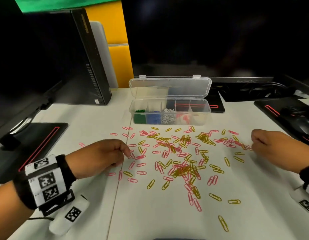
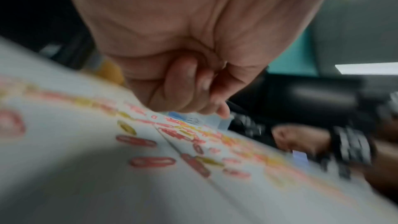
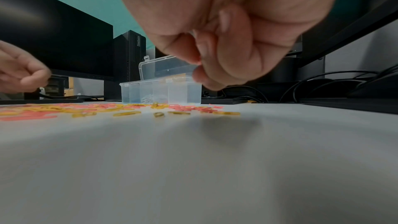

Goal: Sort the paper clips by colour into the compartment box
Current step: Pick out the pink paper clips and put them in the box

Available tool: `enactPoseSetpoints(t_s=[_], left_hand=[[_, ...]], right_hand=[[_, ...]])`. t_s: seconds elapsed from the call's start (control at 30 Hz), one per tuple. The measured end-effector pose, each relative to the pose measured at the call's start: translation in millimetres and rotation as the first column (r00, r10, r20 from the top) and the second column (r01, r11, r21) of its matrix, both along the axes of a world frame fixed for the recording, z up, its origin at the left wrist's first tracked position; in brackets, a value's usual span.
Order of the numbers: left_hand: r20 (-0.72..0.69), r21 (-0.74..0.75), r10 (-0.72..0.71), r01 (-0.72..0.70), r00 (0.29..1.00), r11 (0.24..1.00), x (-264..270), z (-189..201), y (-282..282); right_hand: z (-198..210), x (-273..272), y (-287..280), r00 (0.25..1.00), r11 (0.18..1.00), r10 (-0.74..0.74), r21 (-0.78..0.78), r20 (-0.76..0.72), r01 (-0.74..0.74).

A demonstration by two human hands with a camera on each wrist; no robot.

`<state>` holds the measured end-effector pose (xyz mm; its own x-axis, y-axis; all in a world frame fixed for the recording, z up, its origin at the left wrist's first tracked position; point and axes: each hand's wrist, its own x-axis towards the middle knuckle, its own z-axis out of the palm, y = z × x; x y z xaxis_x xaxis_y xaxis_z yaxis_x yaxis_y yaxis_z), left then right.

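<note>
The clear compartment box (image 1: 204, 116) stands at the back of the white table (image 1: 150, 219) with its lid up. From the left, its cells hold green, blue, silver and pink clips; the rightmost cell looks bare. Pink and yellow paper clips (image 1: 183, 158) lie scattered in front of it. My left hand (image 1: 127, 154) is curled at the scatter's left edge, its forefinger tip down on pink clips (image 1: 140, 157). The left wrist view is blurred and shows no clip inside that fist (image 2: 215, 108). My right hand (image 1: 254, 142) is curled at the scatter's right edge. A pink sliver shows between its pinched fingertips (image 3: 198, 67).
A black computer tower (image 1: 91, 58) stands at the back left and a dark monitor (image 1: 219, 40) behind the box. Black stand bases with red lines (image 1: 37, 149) (image 1: 217, 105) lie left and behind. A mouse (image 1: 306, 130) and cables sit at the far right.
</note>
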<state>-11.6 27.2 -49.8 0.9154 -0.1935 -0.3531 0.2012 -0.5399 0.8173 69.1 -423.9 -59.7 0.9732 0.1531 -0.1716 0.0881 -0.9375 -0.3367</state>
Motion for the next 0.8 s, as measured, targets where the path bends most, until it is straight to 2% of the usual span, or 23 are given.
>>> enactPoseSetpoints(t_s=[0.03,0.07,0.1,0.13,0.27,0.4,0.47,0.53,0.57,0.6,0.63,0.67,0.7,0.73,0.8], left_hand=[[0.09,0.238,-0.14,0.115,0.986,0.964,0,-2,-1],[0.153,0.46,-0.301,0.202,0.941,0.864,-1,-5,-3],[0.161,0.621,-0.431,0.248,0.888,0.743,-3,-7,-8],[0.157,0.709,-0.501,0.256,0.851,0.657,-6,-10,-13],[0.147,0.82,-0.609,0.248,0.779,0.515,-17,-20,-24],[0.186,0.869,-0.679,0.204,0.71,0.451,-20,-30,-27],[0.21,0.868,-0.665,0.177,0.717,0.464,-21,-31,-29],[0.225,0.84,-0.613,0.168,0.757,0.516,-18,-23,-29],[0.221,0.806,-0.572,0.182,0.79,0.563,-14,-20,-24],[0.204,0.723,-0.499,0.214,0.842,0.657,-9,-17,-19],[0.17,0.562,-0.378,0.226,0.91,0.796,-6,-11,-14],[0.136,0.345,-0.227,0.168,0.964,0.923,-2,-5,-8],[0.086,0.139,-0.089,0.077,0.992,0.987,0,-1,-3],[0.028,-0.011,0.023,-0.023,0.999,1.0,2,3,1],[-0.065,-0.213,0.169,-0.179,0.984,0.96,3,5,11]], right_hand=[[0,0,0,1.0,1.0,-0.019,0.007,0.015,0.019],[0,0,-1,0.999,0.999,-0.036,0.011,0.029,0.036],[-1,1,-3,0.998,0.998,-0.054,0.022,0.044,0.053],[0,0,-4,0.996,0.997,-0.072,0.039,0.061,0.07],[-1,4,-8,0.991,0.995,-0.101,0.025,0.089,0.099],[0,5,-8,0.995,0.991,-0.074,-0.106,0.069,0.081],[1,5,-6,0.997,0.992,-0.055,-0.108,0.048,0.06],[-2,6,-4,0.999,0.994,-0.022,-0.11,0.034,0.025],[-4,7,-3,0.999,0.992,-0.005,-0.124,0.035,0.009],[-4,8,-2,0.999,0.99,0.0,-0.143,0.041,0.005],[-5,10,-2,0.999,0.988,0.007,-0.153,0.047,0.0],[-5,11,-1,0.999,0.988,0.018,-0.156,0.048,-0.01],[-6,12,-1,0.998,0.986,0.034,-0.162,0.046,-0.026],[-7,14,-1,0.998,0.984,0.045,-0.174,0.038,-0.038],[-9,15,0,0.999,0.981,0.036,-0.192,-0.002,-0.036]])
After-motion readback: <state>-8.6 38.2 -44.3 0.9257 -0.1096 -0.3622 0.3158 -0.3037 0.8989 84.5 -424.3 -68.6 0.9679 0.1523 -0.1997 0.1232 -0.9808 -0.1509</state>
